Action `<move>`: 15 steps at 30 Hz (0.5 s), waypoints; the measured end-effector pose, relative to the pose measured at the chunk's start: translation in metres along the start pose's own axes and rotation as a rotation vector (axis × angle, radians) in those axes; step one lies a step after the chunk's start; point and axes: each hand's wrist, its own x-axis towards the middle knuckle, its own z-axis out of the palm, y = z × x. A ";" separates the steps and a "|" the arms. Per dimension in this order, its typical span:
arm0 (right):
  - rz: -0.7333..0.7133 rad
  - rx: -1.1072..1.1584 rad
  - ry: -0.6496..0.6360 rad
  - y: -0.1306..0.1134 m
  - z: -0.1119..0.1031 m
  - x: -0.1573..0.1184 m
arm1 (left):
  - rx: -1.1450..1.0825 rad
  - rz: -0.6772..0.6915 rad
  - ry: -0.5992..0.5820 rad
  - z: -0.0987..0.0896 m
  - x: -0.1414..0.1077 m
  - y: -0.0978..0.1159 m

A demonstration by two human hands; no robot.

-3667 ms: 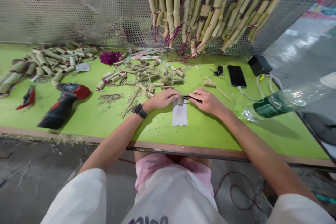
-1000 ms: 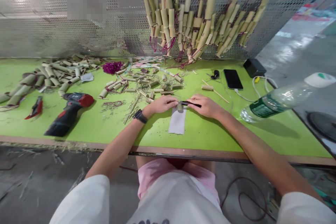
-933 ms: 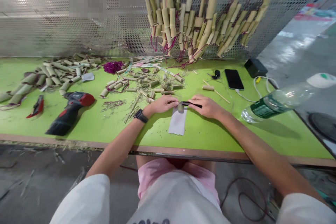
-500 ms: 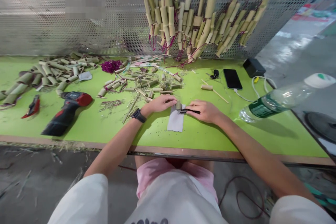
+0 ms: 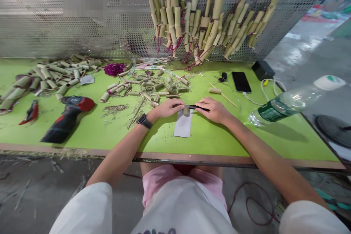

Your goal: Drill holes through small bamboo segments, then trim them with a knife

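A short bamboo piece (image 5: 186, 110) stands at the top end of a white paper strip (image 5: 182, 126). My left hand (image 5: 170, 108), with a dark watch on its wrist, has thumb and fingertips closed on the left side of this piece. In my right hand (image 5: 215, 110) is a slim black tool that looks like tweezers (image 5: 199, 108), gripped between thumb and fingers. Its tip points left and reaches the top of the bamboo piece; whether it touches cannot be made out. Tiny dark specks lie on the green table around the paper.
Cut bamboo pieces (image 5: 159, 86) and shavings lie beyond my left hand. A cordless drill (image 5: 68, 117) and red pruning shears (image 5: 30, 112) rest at left. On the right are a phone (image 5: 241, 82), a black box (image 5: 263, 70) and a tilted plastic bottle (image 5: 285, 106). Strung bamboo (image 5: 197, 22) hangs behind.
My right hand has risen slightly away from me, bringing the tweezers from the front side of the bamboo piece to its top. My left hand keeps its place. The view has shifted slightly.
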 end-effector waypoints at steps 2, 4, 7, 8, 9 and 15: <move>-0.017 0.023 -0.034 0.000 -0.002 0.000 | -0.004 0.005 -0.008 -0.001 0.000 0.001; -0.032 0.031 -0.082 -0.001 -0.003 -0.001 | -0.008 0.011 -0.014 -0.001 0.000 0.001; -0.063 0.009 -0.172 -0.004 -0.003 -0.002 | -0.010 0.003 -0.006 -0.002 0.000 0.002; -0.072 -0.001 -0.191 -0.005 -0.003 -0.003 | -0.008 -0.003 -0.001 -0.002 0.000 0.002; -0.077 -0.006 -0.195 -0.006 -0.003 -0.004 | -0.007 -0.009 0.003 -0.002 -0.001 0.002; 0.008 0.045 -0.045 -0.006 -0.001 -0.006 | -0.060 -0.055 0.031 -0.001 -0.002 0.006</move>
